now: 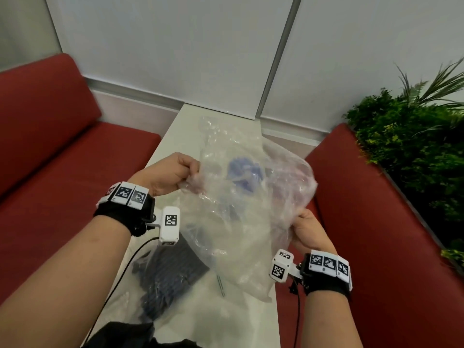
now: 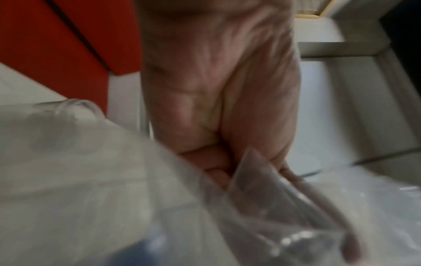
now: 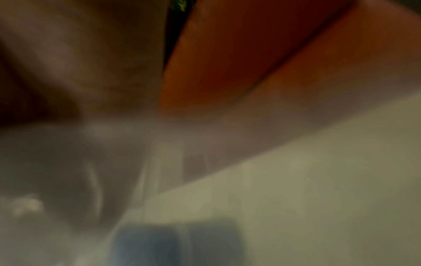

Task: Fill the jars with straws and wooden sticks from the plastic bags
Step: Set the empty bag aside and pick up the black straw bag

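Between two red sofas, the white table [image 1: 173, 131] is carrying the clear plastic bag [image 1: 241, 197] (blue things inside). Left hand [image 1: 168, 174] and right hand [image 1: 307, 231] are pinching its edges; pulling apart gently should be opening it without tearing.

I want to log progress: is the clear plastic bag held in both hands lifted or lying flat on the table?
Lifted. The left hand and right hand grip opposite edges of the plastic bag.
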Demonstrator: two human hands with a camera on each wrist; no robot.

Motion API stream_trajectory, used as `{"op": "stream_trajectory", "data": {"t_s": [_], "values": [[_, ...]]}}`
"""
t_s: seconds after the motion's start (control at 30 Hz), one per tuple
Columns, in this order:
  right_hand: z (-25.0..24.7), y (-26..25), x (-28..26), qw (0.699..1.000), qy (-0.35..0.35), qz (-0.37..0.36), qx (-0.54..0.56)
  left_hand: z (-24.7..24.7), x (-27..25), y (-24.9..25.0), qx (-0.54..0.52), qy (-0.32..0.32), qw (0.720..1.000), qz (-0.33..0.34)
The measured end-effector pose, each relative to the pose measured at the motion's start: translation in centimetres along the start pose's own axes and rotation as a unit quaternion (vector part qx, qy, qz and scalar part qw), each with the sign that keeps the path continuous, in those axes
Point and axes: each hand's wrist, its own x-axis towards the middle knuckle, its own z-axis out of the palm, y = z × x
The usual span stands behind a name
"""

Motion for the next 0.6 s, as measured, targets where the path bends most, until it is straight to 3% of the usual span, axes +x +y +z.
{"op": "stream_trajectory", "data": {"t_s": [0.07,0.13,0.2,0.23,0.27,0.33,0.4,0.43,0.53,0.6], "values": [[0.1,0.5,-0.5,0.995,0.017,0.019,-0.097,0.3,-0.2,0.8,0.133,0.005,0.991,0.033],[-1.0,1.2,-0.8,0.974,0.137,0.028,-0.176,0.5,-0.5,1.6,0.251,0.003,0.966,0.064],[-2.8,1.0,-1.1,0.939,0.298,-0.015,-0.17,1.1,-0.7,2.6,0.344,-0.005,0.932,0.112],[-3.1,0.3,-1.4,0.924,0.344,-0.046,-0.158,1.6,-0.9,3.1,0.375,-0.011,0.918,0.126],[-2.9,-0.8,-1.5,0.92,0.343,-0.09,-0.164,2.2,-1.1,3.5,0.4,-0.019,0.906,0.133],[-1.3,-3.0,-1.1,0.933,0.226,-0.162,-0.228,3.5,-1.2,4.1,0.429,-0.048,0.891,0.138],[1.3,-3.9,-0.4,0.929,0.061,-0.156,-0.33,5.2,-1.4,4.9,0.446,-0.107,0.88,0.125],[2.7,-3.9,0.1,0.91,0.005,-0.135,-0.392,6.0,-1.6,5.3,0.45,-0.148,0.874,0.109],[7.1,-2.3,0.9,0.839,-0.057,-0.076,-0.535,7.8,-2.6,6.8,0.413,-0.284,0.862,0.077],[8.4,-0.8,0.9,0.862,-0.058,-0.061,-0.499,7.8,-3.2,7.9,0.347,-0.3,0.884,0.091]]}}
